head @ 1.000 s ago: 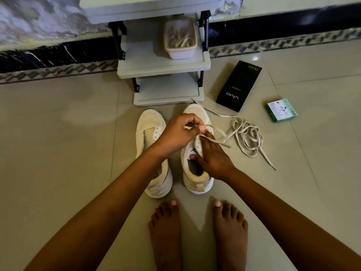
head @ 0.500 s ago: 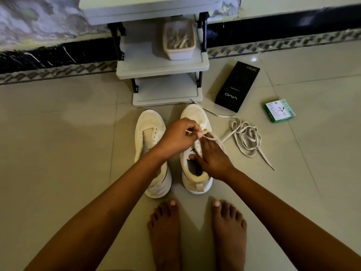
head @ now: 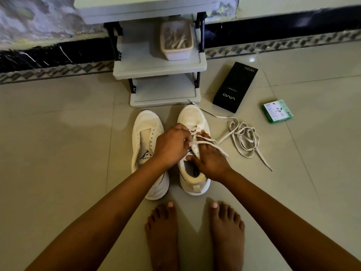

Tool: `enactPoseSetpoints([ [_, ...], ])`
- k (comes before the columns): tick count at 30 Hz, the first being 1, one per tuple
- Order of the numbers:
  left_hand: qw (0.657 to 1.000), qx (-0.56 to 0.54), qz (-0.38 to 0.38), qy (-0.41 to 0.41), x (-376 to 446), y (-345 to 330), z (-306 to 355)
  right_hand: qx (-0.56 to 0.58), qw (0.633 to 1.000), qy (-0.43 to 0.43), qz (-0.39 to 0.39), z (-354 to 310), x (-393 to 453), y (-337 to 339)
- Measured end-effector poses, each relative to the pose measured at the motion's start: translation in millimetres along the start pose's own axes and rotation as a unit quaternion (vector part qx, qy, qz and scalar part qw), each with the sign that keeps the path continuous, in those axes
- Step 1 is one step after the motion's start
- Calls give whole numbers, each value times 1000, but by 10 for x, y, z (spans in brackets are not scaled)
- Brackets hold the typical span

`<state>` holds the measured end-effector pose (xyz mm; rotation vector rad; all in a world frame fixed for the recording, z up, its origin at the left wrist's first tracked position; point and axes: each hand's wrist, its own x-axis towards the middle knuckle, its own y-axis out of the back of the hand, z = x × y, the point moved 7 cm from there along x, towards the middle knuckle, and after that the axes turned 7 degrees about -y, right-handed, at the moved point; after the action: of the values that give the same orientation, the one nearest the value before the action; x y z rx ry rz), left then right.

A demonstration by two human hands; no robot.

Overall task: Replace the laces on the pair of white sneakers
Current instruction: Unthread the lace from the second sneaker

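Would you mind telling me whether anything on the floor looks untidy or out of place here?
Only a loose lace, lying tangled on the tiles right of the right sneaker, which the hands are lacing. Nothing looks spilled or damaged.

Dim warm indoor light; small glare on floor tile [head: 252, 60], edges bowed, blurred
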<state>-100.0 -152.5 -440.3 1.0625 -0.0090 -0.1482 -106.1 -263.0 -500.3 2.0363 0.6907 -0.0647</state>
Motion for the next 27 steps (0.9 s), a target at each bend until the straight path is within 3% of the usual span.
enactPoseSetpoints([
  [3, 978, -207, 11, 22, 61, 163, 103, -1, 1000, -4, 5, 14, 6, -3],
  [5, 963, -263, 40, 32, 69, 265, 120, 3, 1000, -12, -1, 28, 6, -14],
  [7, 973, -224, 37, 26, 52, 264, 89, 0, 1000, -13, -3, 33, 4, -14],
  [11, 999, 10, -42, 5, -31, 39, -4, 0, 1000, -11, 3, 23, 14, -16],
  [15, 997, 81, -1, 10, -66, 11, -8, 1, 1000, -4, 7, 18, 10, -23],
  [17, 997, 72, 8, 5, -33, 1, 7, -5, 1000, 1, 11, 14, 14, -26],
  [19, 999, -39, 16, 22, 6, 28, 20, -2, 1000, -2, 10, 22, 17, -28],
  [22, 975, -215, 40, 36, 44, 150, 107, 12, 1000, -7, 9, 36, 16, -28],
  [25, 981, -192, 34, 13, 21, 170, 134, 6, 1000, -6, 6, 24, 11, -25],
  [27, 997, -82, 2, -14, -14, 83, 105, -4, 1000, -6, 6, 6, 2, -9],
])
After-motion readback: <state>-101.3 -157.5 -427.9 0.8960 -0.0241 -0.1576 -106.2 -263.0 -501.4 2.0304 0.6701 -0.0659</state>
